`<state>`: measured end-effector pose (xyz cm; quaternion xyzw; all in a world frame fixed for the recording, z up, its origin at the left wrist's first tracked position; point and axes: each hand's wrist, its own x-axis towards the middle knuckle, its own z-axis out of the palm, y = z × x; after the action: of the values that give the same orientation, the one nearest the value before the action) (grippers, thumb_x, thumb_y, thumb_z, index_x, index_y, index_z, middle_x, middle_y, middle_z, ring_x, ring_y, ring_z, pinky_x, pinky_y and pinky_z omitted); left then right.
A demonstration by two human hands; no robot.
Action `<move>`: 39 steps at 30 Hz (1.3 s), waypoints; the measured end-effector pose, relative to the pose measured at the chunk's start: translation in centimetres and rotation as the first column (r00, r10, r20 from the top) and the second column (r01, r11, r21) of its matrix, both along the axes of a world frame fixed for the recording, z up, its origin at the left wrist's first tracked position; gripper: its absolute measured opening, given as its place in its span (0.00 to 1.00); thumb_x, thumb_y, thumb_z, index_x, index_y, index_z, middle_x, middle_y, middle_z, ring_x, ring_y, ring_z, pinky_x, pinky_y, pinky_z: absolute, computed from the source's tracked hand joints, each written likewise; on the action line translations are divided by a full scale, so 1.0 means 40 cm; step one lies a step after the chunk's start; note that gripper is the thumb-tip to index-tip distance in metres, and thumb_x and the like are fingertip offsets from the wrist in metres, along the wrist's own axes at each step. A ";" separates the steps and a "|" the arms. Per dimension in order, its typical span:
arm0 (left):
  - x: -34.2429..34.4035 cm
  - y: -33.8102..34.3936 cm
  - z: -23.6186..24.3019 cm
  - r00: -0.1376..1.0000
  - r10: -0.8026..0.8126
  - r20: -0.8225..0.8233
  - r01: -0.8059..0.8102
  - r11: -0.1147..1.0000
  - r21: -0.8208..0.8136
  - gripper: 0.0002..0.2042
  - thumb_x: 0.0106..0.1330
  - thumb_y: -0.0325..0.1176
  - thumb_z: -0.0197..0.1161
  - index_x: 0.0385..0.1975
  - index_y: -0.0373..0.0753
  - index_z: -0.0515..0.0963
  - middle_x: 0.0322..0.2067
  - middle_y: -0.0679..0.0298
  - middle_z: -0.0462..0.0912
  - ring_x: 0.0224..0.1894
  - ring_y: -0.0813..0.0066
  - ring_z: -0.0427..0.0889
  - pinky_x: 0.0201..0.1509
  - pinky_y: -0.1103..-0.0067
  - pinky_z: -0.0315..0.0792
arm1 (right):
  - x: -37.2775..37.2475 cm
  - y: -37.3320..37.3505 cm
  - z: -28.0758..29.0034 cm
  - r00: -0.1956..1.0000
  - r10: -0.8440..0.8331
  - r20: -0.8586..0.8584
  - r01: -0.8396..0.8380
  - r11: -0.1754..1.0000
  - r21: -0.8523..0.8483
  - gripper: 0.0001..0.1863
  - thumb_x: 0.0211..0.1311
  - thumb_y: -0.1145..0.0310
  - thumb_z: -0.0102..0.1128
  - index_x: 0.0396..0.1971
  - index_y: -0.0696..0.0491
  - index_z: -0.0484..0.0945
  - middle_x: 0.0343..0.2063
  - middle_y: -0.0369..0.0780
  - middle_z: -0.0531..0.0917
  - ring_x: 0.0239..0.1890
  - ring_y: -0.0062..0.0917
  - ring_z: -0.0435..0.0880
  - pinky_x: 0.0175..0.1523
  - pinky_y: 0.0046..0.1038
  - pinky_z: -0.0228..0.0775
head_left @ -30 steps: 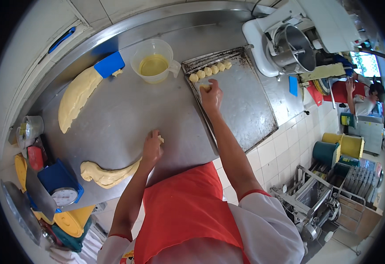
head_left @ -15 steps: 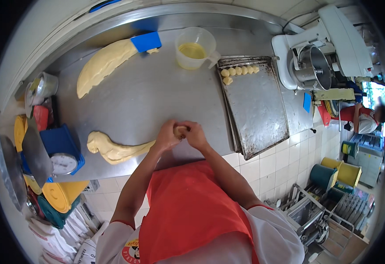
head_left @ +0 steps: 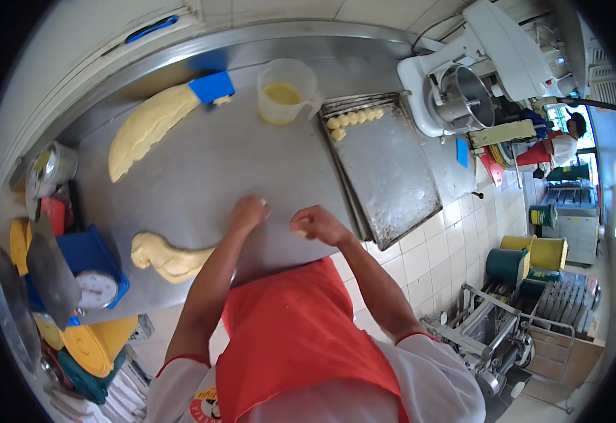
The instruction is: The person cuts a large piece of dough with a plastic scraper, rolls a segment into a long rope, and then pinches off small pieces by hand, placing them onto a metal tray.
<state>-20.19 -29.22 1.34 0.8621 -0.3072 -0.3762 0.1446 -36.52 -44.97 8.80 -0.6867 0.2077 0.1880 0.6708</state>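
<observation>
My left hand [head_left: 249, 213] is closed above the steel worktable, and a small pale bit of dough [head_left: 263, 202] shows at its fingertips. To its right, my right hand [head_left: 322, 225] has its fingers curled round a small piece of dough [head_left: 301, 232]. A long strip of yellow dough [head_left: 170, 259] lies on the table, its right end hidden by my left forearm. At the upper right, several small dough balls [head_left: 354, 118] sit in the far left corner of a worn baking tray [head_left: 399, 176]. Both hands are apart from the tray.
A larger slab of dough [head_left: 149, 127] lies at the far left with a blue scraper [head_left: 211, 87] at its end. Beside it stands a clear jug [head_left: 283, 88] of yellow liquid. A white mixer [head_left: 442, 92] borders the tray; a dial scale [head_left: 98, 289] stands left. Another person [head_left: 558, 149] is far right.
My hands have come apart, the right one moving right with a piece of dough. The whole scene has shifted slightly left as the view turned.
</observation>
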 end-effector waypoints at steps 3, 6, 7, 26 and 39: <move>-0.013 -0.057 0.044 1.000 -0.009 -0.008 0.009 0.999 0.052 0.16 0.55 0.35 0.66 0.42 0.36 0.79 0.44 0.45 0.83 0.48 0.43 0.81 0.53 0.61 0.77 | -0.050 -0.242 -0.184 0.696 -0.641 0.324 0.631 0.761 0.150 0.17 0.68 0.61 0.53 0.40 0.60 0.82 0.34 0.37 0.84 0.26 0.20 0.79 0.31 0.25 0.72; -0.034 0.017 -0.005 0.998 -0.047 0.035 0.048 0.998 -0.034 0.27 0.49 0.29 0.68 0.53 0.37 0.72 0.45 0.44 0.81 0.49 0.43 0.80 0.54 0.60 0.75 | 0.049 -0.400 -0.183 0.684 -0.625 0.376 0.712 0.458 -0.532 0.11 0.64 0.67 0.55 0.36 0.60 0.79 0.23 0.42 0.82 0.22 0.24 0.82 0.29 0.28 0.73; -0.037 0.030 -0.016 0.998 0.001 0.063 0.008 0.990 -0.138 0.32 0.46 0.25 0.70 0.56 0.38 0.69 0.42 0.44 0.80 0.48 0.43 0.80 0.53 0.59 0.74 | 0.098 -0.426 -0.171 0.612 -0.675 0.411 0.770 0.392 -0.503 0.13 0.62 0.65 0.61 0.37 0.61 0.79 0.26 0.43 0.83 0.21 0.24 0.83 0.28 0.29 0.74; -0.071 0.097 0.093 0.965 0.083 -0.249 -0.189 0.877 -0.442 0.27 0.47 0.30 0.71 0.51 0.30 0.77 0.40 0.41 0.83 0.44 0.45 0.83 0.50 0.63 0.77 | 0.125 0.162 -0.127 0.942 -0.183 0.281 0.271 0.908 -0.319 0.13 0.64 0.65 0.64 0.43 0.58 0.84 0.28 0.44 0.86 0.28 0.26 0.82 0.36 0.32 0.74; 0.031 0.135 -0.081 0.995 0.088 0.055 -0.088 0.996 -0.006 0.12 0.53 0.37 0.67 0.31 0.34 0.84 0.37 0.44 0.85 0.43 0.47 0.85 0.47 0.59 0.79 | 0.104 0.154 -0.024 0.955 0.267 0.126 -0.256 0.962 -0.098 0.16 0.70 0.59 0.56 0.28 0.57 0.80 0.24 0.36 0.81 0.22 0.26 0.76 0.28 0.30 0.69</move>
<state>-18.96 -23.81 -1.89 0.8847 -0.2733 -0.3449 0.1540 -32.35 -38.82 7.85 -0.7458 0.0753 0.2186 0.6248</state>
